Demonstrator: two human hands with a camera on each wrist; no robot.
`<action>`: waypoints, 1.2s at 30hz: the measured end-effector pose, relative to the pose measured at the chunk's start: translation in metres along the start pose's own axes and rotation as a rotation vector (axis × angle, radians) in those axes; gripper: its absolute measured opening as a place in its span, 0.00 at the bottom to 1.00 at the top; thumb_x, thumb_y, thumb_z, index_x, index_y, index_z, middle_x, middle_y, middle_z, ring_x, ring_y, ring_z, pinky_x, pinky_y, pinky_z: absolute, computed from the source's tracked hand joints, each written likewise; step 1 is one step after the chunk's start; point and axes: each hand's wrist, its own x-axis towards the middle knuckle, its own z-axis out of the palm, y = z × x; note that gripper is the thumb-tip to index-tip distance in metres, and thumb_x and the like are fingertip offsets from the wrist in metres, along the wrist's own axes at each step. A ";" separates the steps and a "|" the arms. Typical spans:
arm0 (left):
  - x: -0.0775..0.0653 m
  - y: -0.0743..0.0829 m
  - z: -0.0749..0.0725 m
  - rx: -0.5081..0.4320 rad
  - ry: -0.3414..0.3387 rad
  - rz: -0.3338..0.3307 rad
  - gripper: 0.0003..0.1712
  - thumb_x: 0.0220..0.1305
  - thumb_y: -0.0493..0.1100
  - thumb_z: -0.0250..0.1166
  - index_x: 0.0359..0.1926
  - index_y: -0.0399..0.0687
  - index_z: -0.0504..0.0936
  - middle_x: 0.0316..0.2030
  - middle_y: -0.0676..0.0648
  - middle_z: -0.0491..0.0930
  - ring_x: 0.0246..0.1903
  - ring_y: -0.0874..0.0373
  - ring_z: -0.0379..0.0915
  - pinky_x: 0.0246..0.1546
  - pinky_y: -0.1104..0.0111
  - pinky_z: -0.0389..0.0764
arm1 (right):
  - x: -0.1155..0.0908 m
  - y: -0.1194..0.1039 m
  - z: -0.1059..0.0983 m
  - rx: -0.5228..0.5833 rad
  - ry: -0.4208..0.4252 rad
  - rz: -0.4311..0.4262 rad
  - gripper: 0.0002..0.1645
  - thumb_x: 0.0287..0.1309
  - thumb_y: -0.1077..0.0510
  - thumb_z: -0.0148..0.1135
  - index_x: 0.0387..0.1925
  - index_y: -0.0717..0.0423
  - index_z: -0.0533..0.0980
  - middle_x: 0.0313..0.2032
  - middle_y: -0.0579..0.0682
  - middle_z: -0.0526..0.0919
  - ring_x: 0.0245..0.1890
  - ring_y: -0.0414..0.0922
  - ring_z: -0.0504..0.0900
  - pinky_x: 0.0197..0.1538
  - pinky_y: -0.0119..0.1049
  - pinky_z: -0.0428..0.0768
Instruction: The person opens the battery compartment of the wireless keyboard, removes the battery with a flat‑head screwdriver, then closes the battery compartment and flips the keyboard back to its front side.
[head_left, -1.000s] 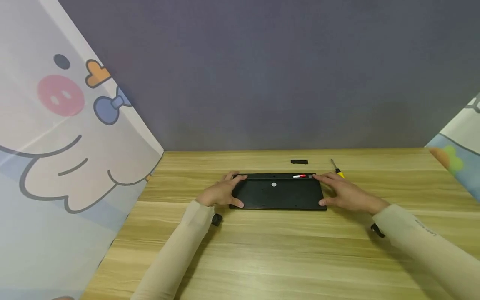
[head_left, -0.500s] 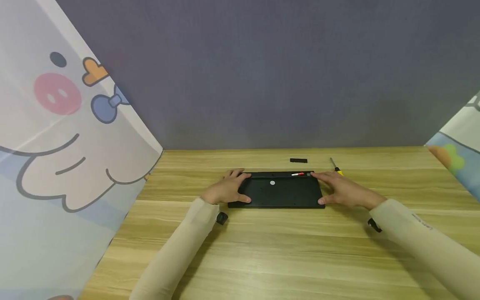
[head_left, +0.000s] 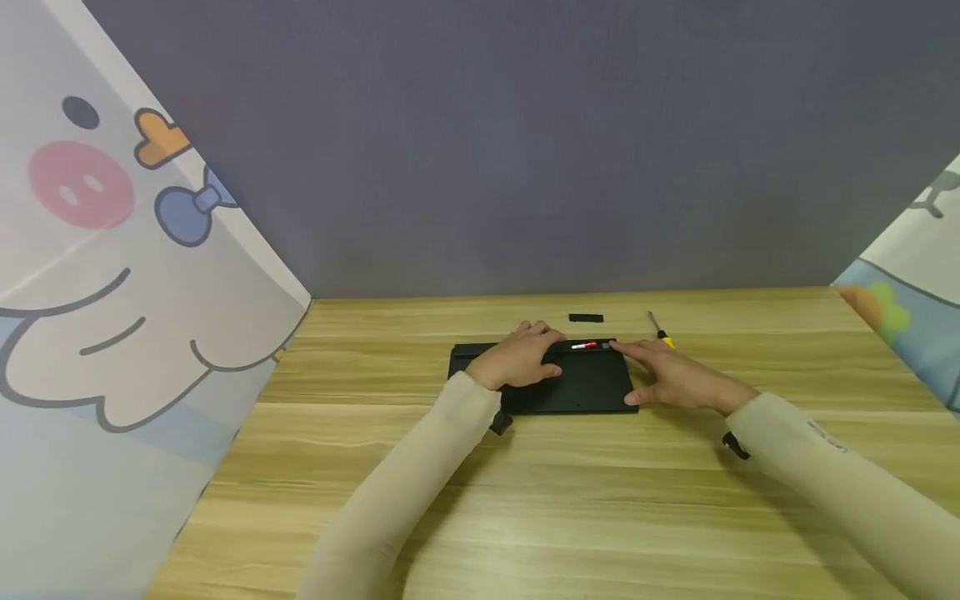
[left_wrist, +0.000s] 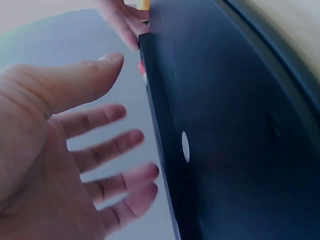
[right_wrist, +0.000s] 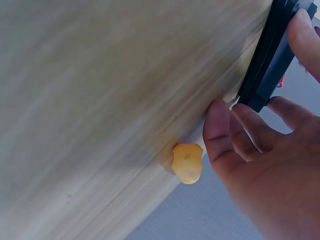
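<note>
A black keyboard (head_left: 600, 387) lies on the table with its underside up. Along its far strip, near the right end, shows a small red and silver battery (head_left: 583, 345). My left hand (head_left: 519, 357) hovers over the keyboard's middle, fingers spread and apart from it in the left wrist view, where a round white sticker (left_wrist: 185, 146) shows. At the right end my right hand (head_left: 678, 375) holds the keyboard, thumb at the near corner and index finger at the far corner. The left hand hides part of the keyboard in the head view.
Behind the keyboard lies a small black battery cover (head_left: 586, 317). A screwdriver (head_left: 663, 335) with a yellow and black handle rests beyond the right hand. A grey wall (head_left: 525, 167) rises at the table's back edge, with a patterned sheet (head_left: 172, 333) on the left.
My left hand has let go of the keyboard's left end and moved right, over its middle. The right hand still holds the right end. The view has shifted slightly.
</note>
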 end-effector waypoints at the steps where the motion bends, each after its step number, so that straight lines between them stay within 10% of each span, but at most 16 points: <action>1: 0.005 0.003 0.000 0.005 -0.002 0.015 0.33 0.68 0.53 0.58 0.71 0.58 0.60 0.66 0.50 0.59 0.66 0.51 0.51 0.63 0.59 0.58 | 0.000 0.000 0.000 0.002 -0.001 -0.001 0.53 0.48 0.48 0.72 0.71 0.60 0.56 0.63 0.68 0.61 0.62 0.65 0.58 0.57 0.64 0.61; 13: 0.037 0.030 0.009 0.127 0.001 0.013 0.30 0.69 0.49 0.56 0.69 0.69 0.62 0.58 0.53 0.65 0.53 0.56 0.58 0.51 0.67 0.68 | 0.000 0.003 0.002 -0.012 0.016 -0.059 0.52 0.50 0.45 0.70 0.70 0.61 0.57 0.62 0.66 0.64 0.61 0.65 0.60 0.56 0.64 0.62; 36: 0.048 0.034 0.014 0.151 0.034 0.027 0.24 0.68 0.43 0.58 0.63 0.64 0.69 0.49 0.51 0.68 0.45 0.58 0.68 0.46 0.68 0.71 | -0.001 0.004 0.003 -0.013 0.011 -0.055 0.53 0.50 0.45 0.69 0.70 0.62 0.56 0.62 0.66 0.64 0.61 0.64 0.60 0.57 0.63 0.61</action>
